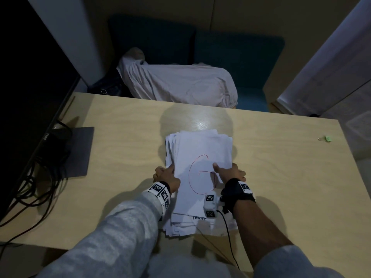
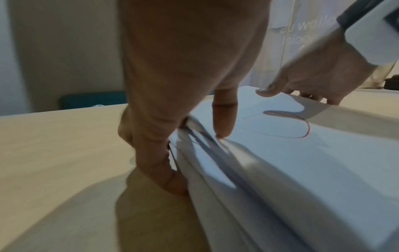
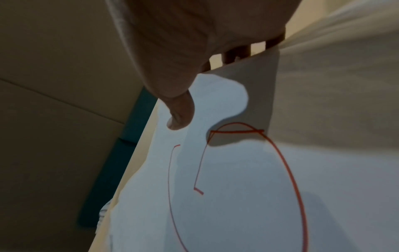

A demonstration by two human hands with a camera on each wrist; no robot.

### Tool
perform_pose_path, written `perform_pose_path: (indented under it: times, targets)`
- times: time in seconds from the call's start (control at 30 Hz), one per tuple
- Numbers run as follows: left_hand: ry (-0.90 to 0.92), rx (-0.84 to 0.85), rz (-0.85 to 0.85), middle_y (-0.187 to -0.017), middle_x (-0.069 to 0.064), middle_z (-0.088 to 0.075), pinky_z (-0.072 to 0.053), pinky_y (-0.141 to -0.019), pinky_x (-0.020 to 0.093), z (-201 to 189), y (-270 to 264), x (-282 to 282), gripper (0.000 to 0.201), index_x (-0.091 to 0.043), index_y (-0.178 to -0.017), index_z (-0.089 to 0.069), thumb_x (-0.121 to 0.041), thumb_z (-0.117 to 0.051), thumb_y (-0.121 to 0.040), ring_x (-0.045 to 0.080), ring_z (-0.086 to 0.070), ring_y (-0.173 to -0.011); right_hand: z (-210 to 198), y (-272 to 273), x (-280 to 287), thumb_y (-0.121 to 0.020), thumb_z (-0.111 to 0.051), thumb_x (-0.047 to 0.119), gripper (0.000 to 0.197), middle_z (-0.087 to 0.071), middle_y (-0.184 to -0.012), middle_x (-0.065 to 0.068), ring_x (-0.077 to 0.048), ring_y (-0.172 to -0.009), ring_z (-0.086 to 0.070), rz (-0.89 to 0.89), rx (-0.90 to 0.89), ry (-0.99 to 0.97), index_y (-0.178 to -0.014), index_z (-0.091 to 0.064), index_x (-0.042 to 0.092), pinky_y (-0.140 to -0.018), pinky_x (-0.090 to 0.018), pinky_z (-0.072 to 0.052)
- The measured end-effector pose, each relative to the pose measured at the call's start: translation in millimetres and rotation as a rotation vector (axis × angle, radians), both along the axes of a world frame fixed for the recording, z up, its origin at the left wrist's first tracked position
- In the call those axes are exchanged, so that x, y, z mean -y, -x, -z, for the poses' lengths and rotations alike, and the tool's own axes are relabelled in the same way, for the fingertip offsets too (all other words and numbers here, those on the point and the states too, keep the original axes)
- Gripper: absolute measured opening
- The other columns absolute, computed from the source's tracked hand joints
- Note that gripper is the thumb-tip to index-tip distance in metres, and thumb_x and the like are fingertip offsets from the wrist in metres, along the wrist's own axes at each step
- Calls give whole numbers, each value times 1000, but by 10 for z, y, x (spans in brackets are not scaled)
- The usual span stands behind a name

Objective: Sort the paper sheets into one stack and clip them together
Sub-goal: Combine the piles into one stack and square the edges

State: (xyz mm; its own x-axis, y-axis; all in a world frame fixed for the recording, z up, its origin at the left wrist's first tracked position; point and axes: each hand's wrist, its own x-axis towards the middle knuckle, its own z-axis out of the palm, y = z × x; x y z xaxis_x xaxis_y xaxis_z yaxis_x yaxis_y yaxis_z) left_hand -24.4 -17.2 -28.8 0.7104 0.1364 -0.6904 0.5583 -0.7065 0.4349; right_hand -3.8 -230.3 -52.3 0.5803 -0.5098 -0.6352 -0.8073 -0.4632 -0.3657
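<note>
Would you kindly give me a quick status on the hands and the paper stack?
Left hand and right hand grip opposite sides of the paper stack. Sheets gathered, edges still ragged, unclipped. Small green item lies far right; nothing in the way.

Left hand (image 1: 167, 176) and right hand (image 1: 230, 173) reach forward side by side, thumbs on top, fingers curled under

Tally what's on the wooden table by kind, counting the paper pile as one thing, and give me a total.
Loose stack of white paper sheets, top one marked with a red G: 1
Small light green clip near the table's far right edge: 1
Dark monitor on a flat grey base at the left: 1
Hands gripping the stack's sides: 2, left hand, right hand
Total: 5
</note>
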Motion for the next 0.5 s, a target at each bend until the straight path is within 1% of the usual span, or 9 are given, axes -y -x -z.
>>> perform_pose_path:
  times: [0.03,0.1,0.13,0.2,0.23,0.27,0.33,0.4,0.5]
  targets:
    - [26,10,-30,-137,9,-35,-40,-103,31,31,-13,-5,78,-37,-148,-29,-10,-47,-77,32,-41,-122,9,-8,16,-75,-61,63,78,-35,-135,-22,-41,-124,-38,14,14,-1,-135,-45,16,-99,-43,-39]
    - [131,37,-196,-131,8,-52,-54,-88,32,12,-44,-1,82,-33,-145,-37,-11,-48,-67,32,-58,-108,-7,-37,17,-82,-53,62,75,-30,-138,-21,-42,-123,-40,45,26,-37,-139,-40,16,-95,-42,-39]
    - [173,34,-288,-123,8,-58,-56,-78,31,2,-52,3,76,-28,-139,-45,-14,-50,-65,33,-62,-100,-5,-58,10,-86,-48,63,77,-29,-140,-21,-42,-124,-40,73,29,-47,-141,-36,12,-97,-43,-38]
    - [192,14,-402,-104,6,-64,-53,-75,29,-86,-71,35,40,-13,-111,-58,-19,-59,-72,29,-63,-88,2,-82,-16,-89,-39,66,83,-34,-142,-25,-41,-127,-40,142,25,-29,-139,-34,1,-102,-43,-35]
    - [230,-3,-446,-96,5,-65,-52,-77,29,-93,-85,49,33,-10,-105,-60,-21,-63,-74,26,-63,-85,6,-84,-39,-88,-38,67,85,-37,-141,-26,-40,-128,-41,168,27,-21,-137,-35,-3,-104,-43,-35]
    - [291,-15,-493,-94,5,-66,-52,-79,29,-108,-92,61,36,-7,-108,-62,-22,-66,-75,25,-63,-84,7,-75,-65,-88,-39,68,86,-40,-140,-27,-39,-128,-42,171,23,-10,-135,-35,-4,-105,-43,-34]
    - [359,-46,-501,-97,8,-66,-51,-75,26,-115,-107,82,40,-5,-116,-59,-18,-67,-79,23,-63,-84,3,-63,-107,-87,-40,69,86,-41,-139,-25,-38,-129,-39,110,-12,29,-134,-37,-3,-109,-41,-30]
    - [288,-77,-413,-103,8,-64,-51,-69,24,-129,-91,76,42,-7,-117,-55,-20,-67,-79,24,-62,-83,2,-55,-138,-85,-44,68,86,-35,-140,-23,-39,-130,-36,46,-55,29,-137,-34,0,-109,-42,-30]
    - [113,-47,-279,-130,12,-47,-47,-91,30,-36,-57,13,72,-15,-135,-39,-30,-73,-73,32,-53,-112,37,-41,-137,-84,-54,61,84,-29,-141,-22,-41,-126,-40,15,-41,-42,-140,-31,2,-101,-43,-37]
